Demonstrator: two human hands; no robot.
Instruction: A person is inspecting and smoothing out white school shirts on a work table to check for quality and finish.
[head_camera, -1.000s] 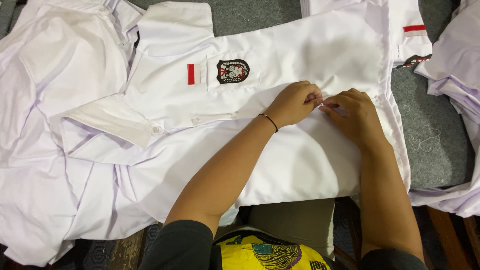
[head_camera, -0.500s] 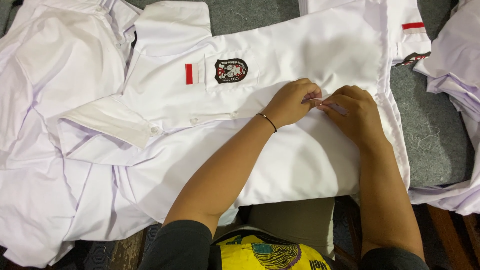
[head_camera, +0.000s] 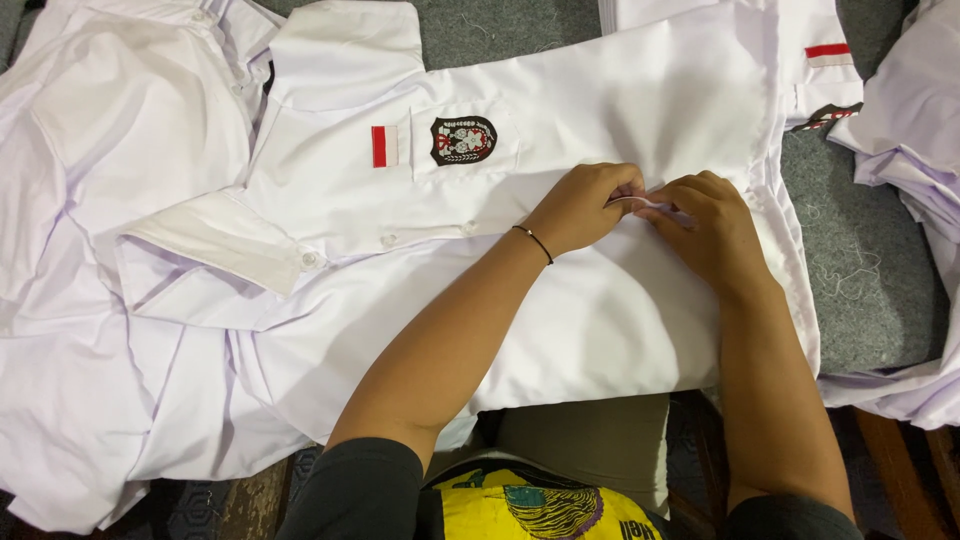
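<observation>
A shirt (head_camera: 560, 300) lies spread across the middle of the frame on the tabletop (head_camera: 870, 270); both hands meet on it right of centre, left hand (head_camera: 585, 205) touching right hand (head_camera: 710, 225); more shirts (head_camera: 110, 250) lie at the left edge, under it; another pile (head_camera: 915, 130) lies at the right edge.
</observation>
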